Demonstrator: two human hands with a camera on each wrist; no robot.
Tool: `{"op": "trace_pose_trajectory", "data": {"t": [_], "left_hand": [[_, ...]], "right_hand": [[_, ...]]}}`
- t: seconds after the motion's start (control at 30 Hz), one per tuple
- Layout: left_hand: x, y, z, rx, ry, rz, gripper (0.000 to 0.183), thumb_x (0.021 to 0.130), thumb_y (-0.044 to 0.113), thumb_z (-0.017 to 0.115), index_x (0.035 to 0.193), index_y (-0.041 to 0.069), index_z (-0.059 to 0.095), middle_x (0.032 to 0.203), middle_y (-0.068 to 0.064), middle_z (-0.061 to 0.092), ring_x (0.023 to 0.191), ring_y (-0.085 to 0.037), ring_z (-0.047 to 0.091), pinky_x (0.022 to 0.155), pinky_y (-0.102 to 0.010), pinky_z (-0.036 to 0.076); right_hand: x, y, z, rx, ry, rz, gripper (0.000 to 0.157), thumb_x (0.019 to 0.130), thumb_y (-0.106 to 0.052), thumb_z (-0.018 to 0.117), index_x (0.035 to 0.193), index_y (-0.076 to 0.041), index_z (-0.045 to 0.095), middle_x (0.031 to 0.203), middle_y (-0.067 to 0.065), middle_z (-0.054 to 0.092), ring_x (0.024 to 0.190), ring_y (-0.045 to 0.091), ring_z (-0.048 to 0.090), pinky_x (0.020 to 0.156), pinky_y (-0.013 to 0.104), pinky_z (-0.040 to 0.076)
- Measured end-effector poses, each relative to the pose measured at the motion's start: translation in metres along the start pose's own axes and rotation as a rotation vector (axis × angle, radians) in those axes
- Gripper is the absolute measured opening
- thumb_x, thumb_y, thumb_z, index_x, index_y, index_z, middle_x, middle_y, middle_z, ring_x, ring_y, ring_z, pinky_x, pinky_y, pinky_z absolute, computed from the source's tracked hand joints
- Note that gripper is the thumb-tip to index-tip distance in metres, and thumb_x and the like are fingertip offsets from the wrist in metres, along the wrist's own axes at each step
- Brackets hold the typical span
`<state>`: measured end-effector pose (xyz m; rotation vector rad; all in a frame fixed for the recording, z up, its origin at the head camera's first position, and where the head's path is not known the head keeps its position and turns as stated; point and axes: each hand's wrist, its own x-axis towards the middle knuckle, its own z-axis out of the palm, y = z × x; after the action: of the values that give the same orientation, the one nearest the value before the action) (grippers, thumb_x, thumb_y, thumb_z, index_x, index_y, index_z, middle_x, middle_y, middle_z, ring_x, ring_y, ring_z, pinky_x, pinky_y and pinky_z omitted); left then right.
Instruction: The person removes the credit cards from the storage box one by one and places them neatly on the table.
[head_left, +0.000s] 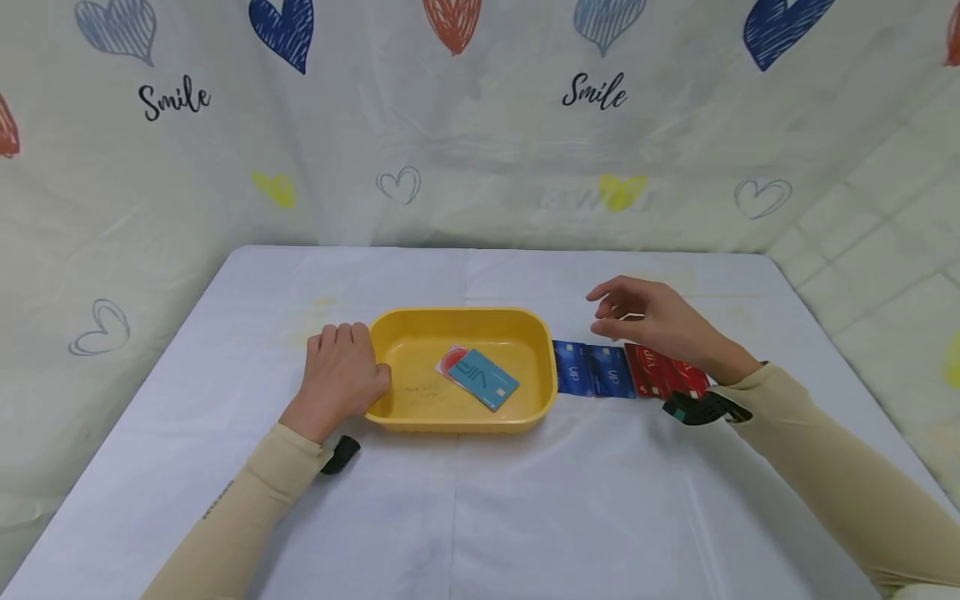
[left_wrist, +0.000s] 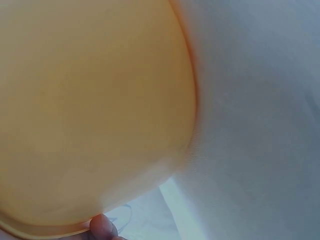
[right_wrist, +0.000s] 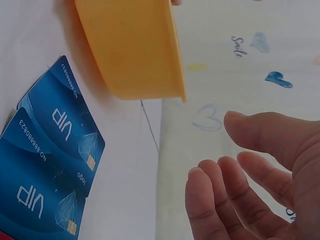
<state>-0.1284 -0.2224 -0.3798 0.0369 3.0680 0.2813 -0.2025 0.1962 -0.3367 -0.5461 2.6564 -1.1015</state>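
Note:
My left hand [head_left: 341, 375] grips the left end of a yellow plastic tray [head_left: 461, 423], its thumb over the rim. Inside the tray lies a teal VIP card [head_left: 486, 382], partly covering a pink and red card [head_left: 447, 362]. To the tray's right, a blue VIP card [head_left: 572, 369] and a second blue card [head_left: 612, 372] lie beside overlapping red cards [head_left: 648, 372]. Over this row hovers my right hand [head_left: 652, 321], empty, its fingers loosely bent and the thumb apart from them in the right wrist view. The right wrist partly hides the red cards.
A white cloth covers the table [head_left: 465, 517]. Behind it hangs a pale curtain [head_left: 495, 125] printed with hearts and the word Smile. A dark wrist device [head_left: 705, 407] sits under the right wrist, another device [head_left: 342, 456] under the left.

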Motion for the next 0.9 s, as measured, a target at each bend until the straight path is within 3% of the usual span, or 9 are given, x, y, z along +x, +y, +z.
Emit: {"op": "trace_pose_trajectory", "data": {"t": [0.9], "left_hand": [[0.000, -0.002, -0.003, -0.008, -0.029, 0.009, 0.022, 0.091, 0.022, 0.043, 0.094, 0.000, 0.044, 0.088, -0.015, 0.046, 0.090, -0.034, 0.038, 0.082, -0.044, 0.029]], "right_hand": [[0.018, -0.024, 0.014, 0.041, -0.083, -0.116, 0.036, 0.095, -0.027, 0.075, 0.127, -0.015, 0.064, 0.104, 0.007, 0.067, 0.093, 0.016, 0.068, 0.081, 0.020, 0.059]]}}
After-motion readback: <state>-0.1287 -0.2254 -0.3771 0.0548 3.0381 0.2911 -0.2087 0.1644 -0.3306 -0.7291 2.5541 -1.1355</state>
